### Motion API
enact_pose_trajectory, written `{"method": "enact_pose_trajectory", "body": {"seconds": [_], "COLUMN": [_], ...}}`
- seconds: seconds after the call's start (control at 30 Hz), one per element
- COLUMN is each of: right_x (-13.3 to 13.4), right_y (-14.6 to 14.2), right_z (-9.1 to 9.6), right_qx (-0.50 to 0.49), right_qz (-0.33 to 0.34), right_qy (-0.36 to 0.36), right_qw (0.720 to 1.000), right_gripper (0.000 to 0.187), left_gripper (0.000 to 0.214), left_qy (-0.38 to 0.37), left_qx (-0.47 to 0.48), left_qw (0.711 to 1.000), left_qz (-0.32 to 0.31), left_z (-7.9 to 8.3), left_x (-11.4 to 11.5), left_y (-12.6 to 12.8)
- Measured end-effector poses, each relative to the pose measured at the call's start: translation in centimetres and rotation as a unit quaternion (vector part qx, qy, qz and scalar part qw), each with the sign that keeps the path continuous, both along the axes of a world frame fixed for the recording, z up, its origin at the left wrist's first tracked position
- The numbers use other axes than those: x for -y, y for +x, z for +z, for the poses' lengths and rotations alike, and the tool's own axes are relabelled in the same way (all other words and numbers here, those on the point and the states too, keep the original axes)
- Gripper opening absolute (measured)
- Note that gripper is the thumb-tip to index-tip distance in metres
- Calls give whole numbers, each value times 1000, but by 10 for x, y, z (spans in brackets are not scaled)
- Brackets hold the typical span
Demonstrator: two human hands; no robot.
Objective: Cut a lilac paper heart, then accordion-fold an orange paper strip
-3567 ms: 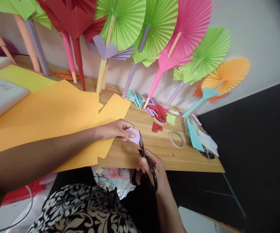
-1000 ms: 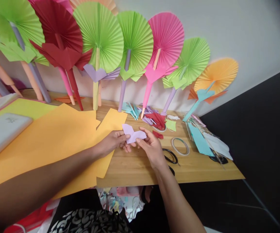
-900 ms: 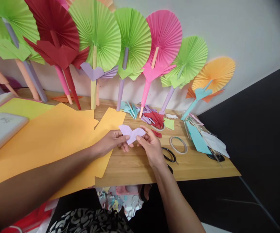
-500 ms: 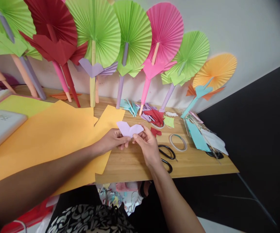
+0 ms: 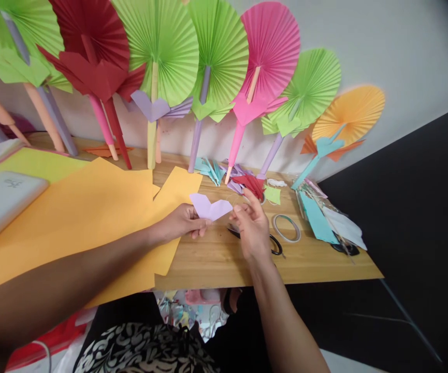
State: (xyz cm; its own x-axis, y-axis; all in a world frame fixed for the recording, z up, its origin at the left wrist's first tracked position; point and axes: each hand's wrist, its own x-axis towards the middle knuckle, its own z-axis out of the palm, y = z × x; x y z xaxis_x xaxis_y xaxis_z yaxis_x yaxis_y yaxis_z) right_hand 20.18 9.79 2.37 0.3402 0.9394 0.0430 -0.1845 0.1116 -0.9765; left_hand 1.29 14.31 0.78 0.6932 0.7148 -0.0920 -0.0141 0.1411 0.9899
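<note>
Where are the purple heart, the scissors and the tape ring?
purple heart (image 5: 210, 207), head view, its middle.
scissors (image 5: 276, 242), head view, black handle by the wrist.
tape ring (image 5: 291, 240), head view, near rim.

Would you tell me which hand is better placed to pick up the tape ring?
Right: the right hand looks empty and lies nearest the tape ring; the left hand holds the lilac cutout.

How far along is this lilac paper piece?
Done: the lilac cutout is cut to its winged shape, and the scissors lie on the table. In hand: the left hand pinches the cutout above the table; the right hand is open beside it. Left, probably: fixing it to a fan, as the lilac piece on the green fan is; it is on none yet.
</note>
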Motion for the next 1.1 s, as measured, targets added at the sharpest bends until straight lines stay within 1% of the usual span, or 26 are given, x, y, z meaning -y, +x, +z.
{"method": "enact_pose_trajectory", "body": {"seconds": [0.07, 0.1, 0.17, 0.2, 0.23, 0.33, 0.4, 0.47, 0.57, 0.63, 0.77, 0.9, 1.0, 1.1], "right_x": [1, 2, 3, 4, 4, 4, 5, 8, 17, 22, 29, 31, 29, 26], "right_y": [0, -1, -6, -9, -12, -17, -20, -23, -31, -35, -37, -35, -36, -39], "right_z": [-1, -1, -3, -4, -5, -7, -9, -13, -20, -23, -20, -16, -17, -17], "right_qx": [-26, -32, -23, -11, 4, 26, 10, -15, -38, -41, -36, -41, -80, -129], "right_qz": [4, 23, 75, 91, 92, 38, 13, 29, 64, 57, 8, -35, -33, 2], "right_qy": [0, -9, -39, -52, -59, -51, -43, -45, -53, -53, -43, -34, -37, -52], "right_qw": [1000, 999, 996, 994, 994, 998, 999, 998, 996, 996, 998, 998, 996, 990], "right_gripper": [56, 57, 59, 59, 58, 55, 57, 53, 38, 33, 36, 43, 48, 52], "left_gripper": [37, 37, 36, 36, 36, 37, 38, 38, 37, 36, 37, 41, 43, 45], "left_qy": [2, 2, 1, 2, 3, 10, 16, 27, 44, 51, 58, 57, 51, 43], "left_qx": [-3, -4, -2, -1, 0, 1, 3, 6, 9, 9, 1, -10, -13, -10], "left_qw": [1000, 1000, 1000, 1000, 1000, 1000, 1000, 1000, 999, 998, 997, 998, 998, 999], "left_qz": [2, 4, 7, 7, 8, 9, 4, -7, -27, -37, -49, -39, -31, -23], "left_z": [0, -1, -2, -2, -3, -5, -7, -9, -10, -11, -11, -12, -12, -12], "left_x": [0, 0, 0, 0, 0, -1, -1, -1, -1, 0, -1, -3, -4, -4], "left_y": [0, 0, 1, 1, 1, 2, 2, 4, 7, 8, 8, 6, 6, 7]}}
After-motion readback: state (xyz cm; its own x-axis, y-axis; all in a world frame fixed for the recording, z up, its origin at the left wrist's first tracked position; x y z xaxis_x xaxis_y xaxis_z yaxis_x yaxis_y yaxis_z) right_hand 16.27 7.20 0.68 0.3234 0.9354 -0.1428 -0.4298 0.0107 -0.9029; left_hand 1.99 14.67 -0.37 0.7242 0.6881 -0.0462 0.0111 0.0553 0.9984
